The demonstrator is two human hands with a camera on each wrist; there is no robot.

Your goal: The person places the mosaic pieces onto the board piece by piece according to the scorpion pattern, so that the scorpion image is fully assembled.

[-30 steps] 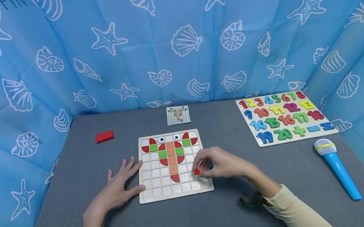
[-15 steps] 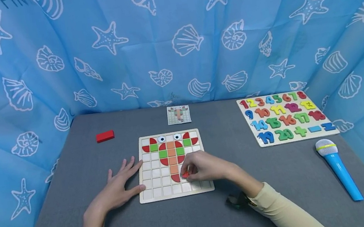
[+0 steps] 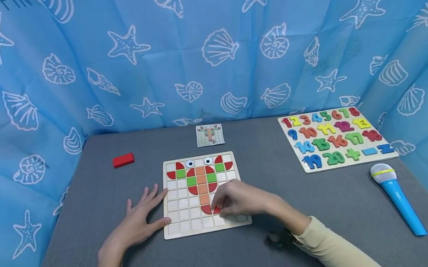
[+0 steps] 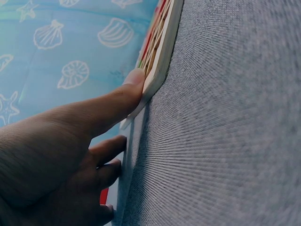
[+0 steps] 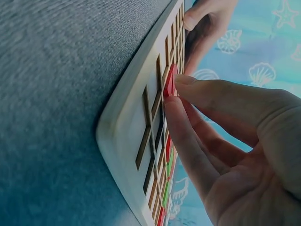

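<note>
On the table lies a wooden grid board (image 3: 173,232), with red, green and orange tiles and two eye tiles forming a lobster-like figure. My right hand (image 3: 238,199) is over its lower right part, thumb and fingers pinching a red rounded tile (image 5: 170,82) low at a grid cell. Just left of that cell sits a red quarter-round tile (image 3: 206,209), under the orange column (image 3: 202,189). Spread at the board's left side, my left hand (image 3: 139,218) rests with its thumb (image 4: 135,80) on the rim; its fingers are straight to relaxed.
Behind the board lies a small picture card (image 3: 209,134) with a similar figure. A red block (image 3: 123,160) is at the back left. To the right are a number puzzle board (image 3: 336,138) and a blue toy microphone (image 3: 398,200). A blue shell-print curtain (image 3: 205,79) surrounds the table.
My right hand has moved left across the board with the red tile and lowered it at the cell beside the bottom red tile. The left hand has stayed still.
</note>
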